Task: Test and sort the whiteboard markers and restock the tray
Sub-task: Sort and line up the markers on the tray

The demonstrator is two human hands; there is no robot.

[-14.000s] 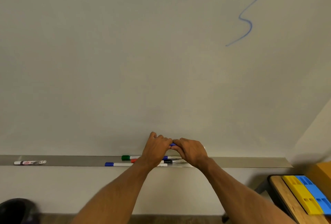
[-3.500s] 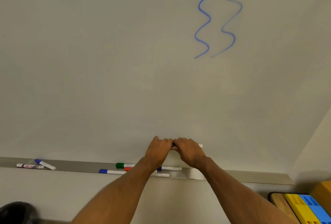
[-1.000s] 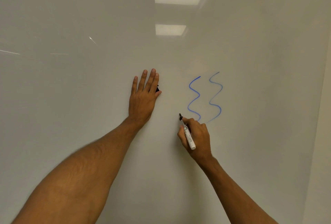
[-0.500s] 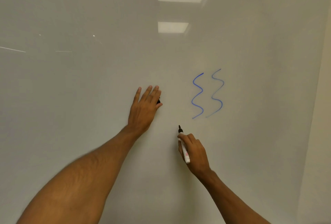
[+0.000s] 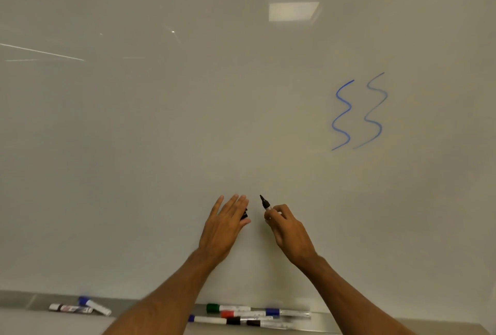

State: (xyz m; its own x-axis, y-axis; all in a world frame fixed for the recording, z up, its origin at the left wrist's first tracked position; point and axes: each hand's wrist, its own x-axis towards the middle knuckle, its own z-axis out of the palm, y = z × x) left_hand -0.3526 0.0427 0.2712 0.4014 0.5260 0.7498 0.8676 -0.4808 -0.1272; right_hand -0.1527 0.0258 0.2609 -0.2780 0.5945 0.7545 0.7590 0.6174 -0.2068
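**A:** Hands, left to right?

**B:** Left hand (image 5: pixel 225 224): fingers straight, flat toward the whiteboard (image 5: pixel 161 147). A black cap (image 5: pixel 244 214) is tucked at its thumb side; how it is pinned, cannot tell. Right hand (image 5: pixel 287 230) is just beside it, curled round the black marker (image 5: pixel 265 203). The bare tip points up above the knuckles; board contact unclear.

**A:** Risks?

**B:** Judgement only. Nothing curls round the cap, so it may slip and drop. The tip is near the left fingers and could ink them. No black stroke shows near the blue squiggles (image 5: pixel 358 113) up-right of the right hand, so a dry marker could be mis-sorted as good.

**A:** Tray?

**B:** Tray (image 5: pixel 24 301) runs below both wrists. Far below-left of the left hand lies a pair of markers (image 5: pixel 80 307), black-capped and blue-capped, touching. Under the forearms is a cluster of markers (image 5: pixel 249 314) with green, red, blue and black caps, overlapping; count uncertain.
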